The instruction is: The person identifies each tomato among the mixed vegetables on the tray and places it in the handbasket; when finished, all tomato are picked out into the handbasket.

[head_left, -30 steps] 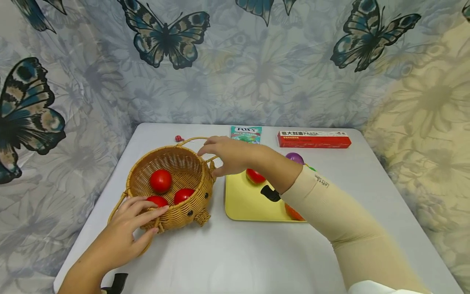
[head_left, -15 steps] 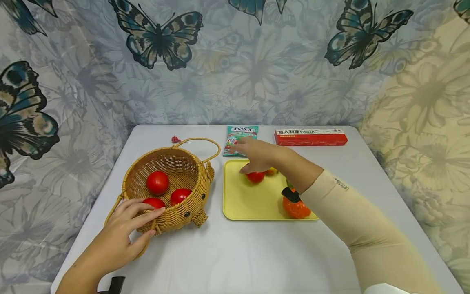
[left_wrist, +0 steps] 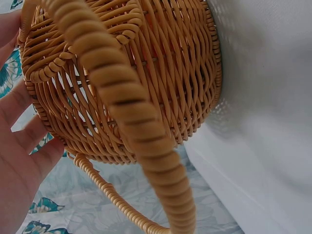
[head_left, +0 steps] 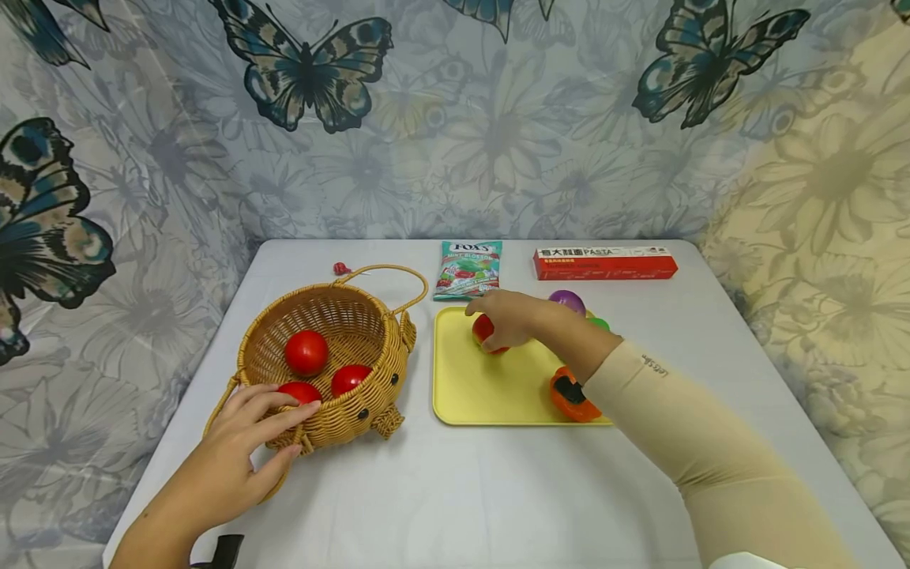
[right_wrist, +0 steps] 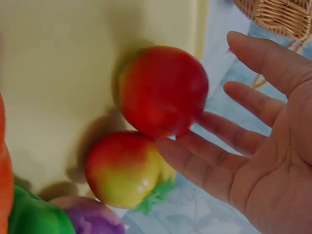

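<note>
A wicker basket point(head_left: 387, 348) with an animal face stands at left, holding red tomato-like balls point(head_left: 306, 352). My left hand point(head_left: 245, 450) rests on its near rim, fingers fairly straight, thumb against the outside; the left wrist view has the fingertips on the woven wall point(left_wrist: 161, 73). Over the yellow tray point(head_left: 469, 395) my right hand point(head_left: 513, 318) reaches to a round red fruit point(right_wrist: 163, 92). Its fingers are spread and nearly straight, fingertips at the fruit's side, not curled round it. Beside it lies a red-and-yellow fruit point(right_wrist: 124, 168) with a green leaf.
On the tray's right lie an orange piece point(head_left: 577, 407), a green piece point(right_wrist: 36, 214) and a purple onion-like piece point(right_wrist: 92, 219). Behind are a green candy bag point(head_left: 468, 270), a red pasta box point(head_left: 606, 265) and a small red wrapped item point(head_left: 342, 269). The basket handle point(head_left: 415, 288) arches rightward.
My right hand has left the basket's far handle and moved right and down to the red fruit on the tray. The left hand has stayed on the basket rim.
</note>
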{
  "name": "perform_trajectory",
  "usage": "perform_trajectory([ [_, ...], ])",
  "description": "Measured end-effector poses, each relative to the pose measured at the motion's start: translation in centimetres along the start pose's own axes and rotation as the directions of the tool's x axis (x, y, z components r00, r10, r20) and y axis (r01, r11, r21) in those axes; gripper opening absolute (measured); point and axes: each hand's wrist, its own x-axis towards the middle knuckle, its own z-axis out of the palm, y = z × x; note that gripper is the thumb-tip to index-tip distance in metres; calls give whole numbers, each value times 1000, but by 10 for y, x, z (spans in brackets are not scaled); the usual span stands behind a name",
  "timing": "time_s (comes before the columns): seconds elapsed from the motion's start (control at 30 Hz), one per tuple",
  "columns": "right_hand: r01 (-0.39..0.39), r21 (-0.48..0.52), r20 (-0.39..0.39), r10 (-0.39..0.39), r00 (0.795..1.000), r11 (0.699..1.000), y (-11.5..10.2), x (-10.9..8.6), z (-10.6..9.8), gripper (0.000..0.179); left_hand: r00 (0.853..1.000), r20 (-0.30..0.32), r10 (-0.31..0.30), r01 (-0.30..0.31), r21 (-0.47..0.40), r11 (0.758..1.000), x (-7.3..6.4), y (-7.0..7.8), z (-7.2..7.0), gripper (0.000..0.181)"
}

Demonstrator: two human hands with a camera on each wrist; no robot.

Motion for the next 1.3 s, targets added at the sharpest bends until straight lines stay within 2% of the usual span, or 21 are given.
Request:
perform_trajectory([
  [0.33,48,-80,-28,-50,998,996,7,11,14,63,1000,-7,-1,1,-7,1000,0,0,1,63],
  [0.73,14,-92,-87,-22,996,996,3,12,21,57,1000,-20,11,-11,-4,1000,0,0,1,62],
  [1.07,40,-54,-77,-44,996,998,4,8,18,55,1000,-17,9,-9,-7,1000,-1,0,1,63],
  [1.3,33,-61,-73,-37,997,998,0,-4,8,54,1000,-17,11,-11,-12,1000,-1,-1,2,63],
])
